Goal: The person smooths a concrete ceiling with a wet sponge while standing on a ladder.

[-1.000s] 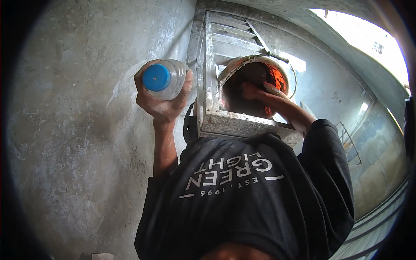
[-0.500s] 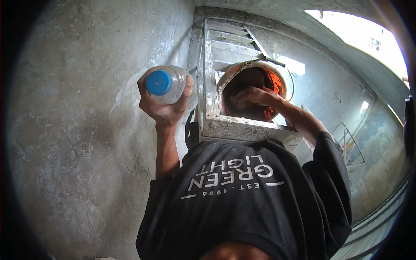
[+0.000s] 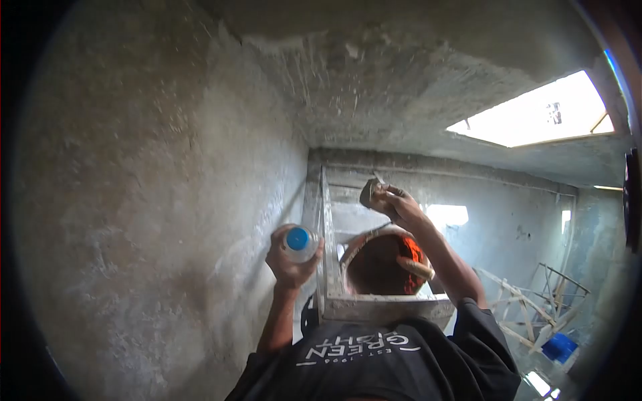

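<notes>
My left hand [image 3: 286, 267] is closed around a clear plastic bottle [image 3: 309, 252] with a blue cap, held upright near the wall. My right hand [image 3: 400, 204] is raised above a bucket and pinches a small dark grey piece [image 3: 372, 194] with a pale tip; blur hides its exact kind. The bucket [image 3: 347, 257] has an orange inside smeared with dark material. A tan, rounded handle-like thing [image 3: 416, 269] sticks out at the bucket's right side; its other end is hidden.
A stepladder [image 3: 326, 224] surrounds the bucket in front of me. Bare grey plaster walls [image 3: 167, 200] rise at left and ahead. At the right are a bright opening [image 3: 535, 113], a metal frame [image 3: 528, 301] and a blue container [image 3: 559, 347].
My right hand has come up out of the bucket, now holding a small dark piece. The view has tilted upward, showing more wall and ceiling. My left hand still grips the bottle.
</notes>
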{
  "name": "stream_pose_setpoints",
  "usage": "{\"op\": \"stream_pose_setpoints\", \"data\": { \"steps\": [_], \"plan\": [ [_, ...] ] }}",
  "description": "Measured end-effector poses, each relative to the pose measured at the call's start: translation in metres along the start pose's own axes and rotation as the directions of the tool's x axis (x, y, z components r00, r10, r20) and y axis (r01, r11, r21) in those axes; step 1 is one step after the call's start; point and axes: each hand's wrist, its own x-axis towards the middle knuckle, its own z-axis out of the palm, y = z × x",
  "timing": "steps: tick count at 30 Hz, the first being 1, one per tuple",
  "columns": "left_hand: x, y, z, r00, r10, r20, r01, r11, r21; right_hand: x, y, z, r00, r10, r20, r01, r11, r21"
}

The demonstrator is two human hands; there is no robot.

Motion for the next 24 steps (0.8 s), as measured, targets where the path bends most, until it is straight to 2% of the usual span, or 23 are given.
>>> {"op": "stream_pose_setpoints", "data": {
  "steps": [1,3,5,7,9,11,14,15,16,24],
  "plan": [
    [0.003,0.004,0.002,1.0,0.012,0.002,-0.012,1.0,-0.002,0.019,-0.004,0.013,0.988,-0.13,-0.084,0.136,0.989,0.06],
    [0.005,-0.002,0.008,1.0,0.009,0.025,-0.008,1.0,-0.03,0.079,-0.023,-0.005,0.948,-0.288,0.134,0.282,0.958,0.061],
    [0.017,0.002,0.01,0.998,0.052,0.022,-0.051,0.998,-0.032,0.138,-0.057,0.014,0.921,-0.389,-0.003,0.377,0.889,0.26],
    [0.022,0.002,0.009,0.997,0.073,0.026,-0.072,0.997,-0.033,0.185,-0.106,0.028,0.805,-0.579,0.13,0.524,0.796,0.302],
    [0.026,-0.001,0.008,0.998,0.055,0.023,-0.053,0.997,-0.048,0.234,-0.156,0.035,0.809,-0.581,-0.091,0.573,0.744,0.343],
    [0.028,-0.006,0.006,0.998,0.056,0.021,-0.055,0.998,-0.042,0.237,-0.201,0.079,0.755,-0.569,-0.325,0.655,0.662,0.364],
    [0.032,-0.016,0.004,0.999,0.045,-0.002,-0.045,0.999,-0.019,0.253,-0.244,0.115,0.731,-0.578,-0.362,0.68,0.661,0.318],
    [0.031,-0.019,0.004,0.999,0.029,-0.02,-0.029,1.0,-0.006,0.257,-0.254,0.124,0.738,-0.56,-0.375,0.674,0.621,0.4],
    [0.032,-0.021,0.003,0.999,0.024,-0.021,-0.024,1.0,-0.008,0.251,-0.258,0.135,0.745,-0.542,-0.388,0.666,0.574,0.477],
    [0.025,-0.03,-0.003,1.0,-0.009,-0.029,0.008,0.999,-0.035,0.246,-0.261,0.156,0.742,-0.565,-0.36,0.669,0.592,0.449]
  ]
}}
